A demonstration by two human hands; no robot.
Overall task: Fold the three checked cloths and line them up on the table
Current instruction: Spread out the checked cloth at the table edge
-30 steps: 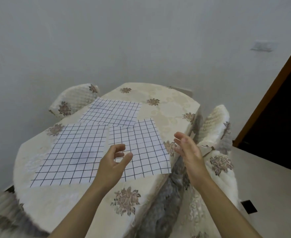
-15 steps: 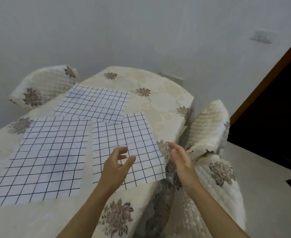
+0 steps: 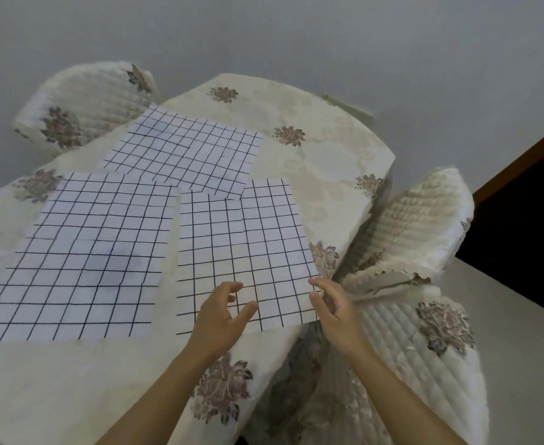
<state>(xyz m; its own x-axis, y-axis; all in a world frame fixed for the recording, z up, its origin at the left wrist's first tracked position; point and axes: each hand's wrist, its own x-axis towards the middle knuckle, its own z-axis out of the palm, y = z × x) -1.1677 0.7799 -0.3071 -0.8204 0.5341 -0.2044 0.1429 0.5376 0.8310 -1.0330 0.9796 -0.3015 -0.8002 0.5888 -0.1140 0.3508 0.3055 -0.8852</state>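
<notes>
Head view: three checked cloths lie flat and unfolded on the bench [image 3: 344, 162], which wears a cream floral cover. The left cloth [image 3: 81, 255] lies towards the bench's left side, the far cloth [image 3: 187, 152] lies beyond it towards the wall, and the near cloth [image 3: 245, 252] lies nearest the right edge. The far cloth's near corner overlaps the top of the near cloth; the left and near cloths lie just beside each other, a narrow strip of cover between them.

The left hand [image 3: 220, 319] hovers over the near cloth's lower edge, its grip spread, fingers curled and thumb apart, pinching nothing. The right hand [image 3: 334, 309] is at the cloth's lower right corner, its grip also spread; whether a fingertip touches the fabric I cannot tell. Two padded chairs stand by, one at the far left [image 3: 81, 101], one at the right [image 3: 418, 226].

No fold is made yet, by my judgement. The risks from here: lifting the near cloth could drag the overlapping far cloth askew, since its corner lies on top. The lower right corner sits close to the bench edge, so a loose pinch could let the cloth slide off towards the right chair. Uneven lifting by the two hands would give a crooked fold.
</notes>
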